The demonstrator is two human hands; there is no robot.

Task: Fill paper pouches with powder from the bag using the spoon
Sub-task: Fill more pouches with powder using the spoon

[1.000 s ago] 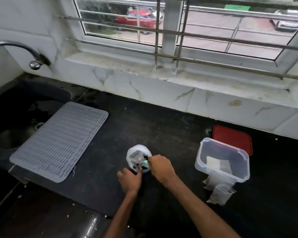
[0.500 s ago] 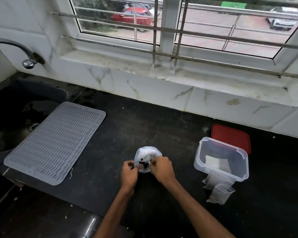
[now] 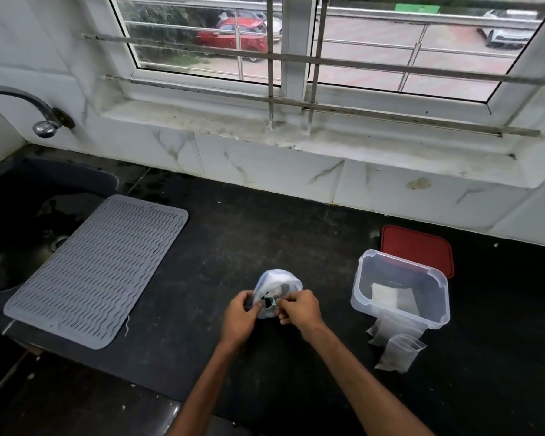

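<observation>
Bag (image 3: pixel 279 286), thin whitish plastic, sits on the surface (image 3: pixel 233 231) near the front edge, roughly mid-width, with its mouth bunched toward the person.

Risk, my read: the bag looks limp and seems to stand only because it's held. A lopsided tug or a let-go could tip it and spill powder over the dark surface. Pulling the film too hard could tear it.

Left hand (image 3: pixel 238 320) grip: fingers curled, pinching the bag's near-left edge. Right hand (image 3: pixel 299 309) grip: thumb and fingertips pressed together on the near-right edge of the mouth. A small dark-and-teal bit sits between the hands; can't tell what it is. Spoon not made out.

Paper pouches (image 3: pixel 397 350) lie toward the front right, up against the front wall of a clear container (image 3: pixel 359 297), which has flat pale pieces inside. Red lid (image 3: pixel 417 247) lies flat behind it. Grey ridged mat (image 3: pixel 98 269) is at the left, overlapping the sink (image 3: pixel 13 215) edge.
</observation>
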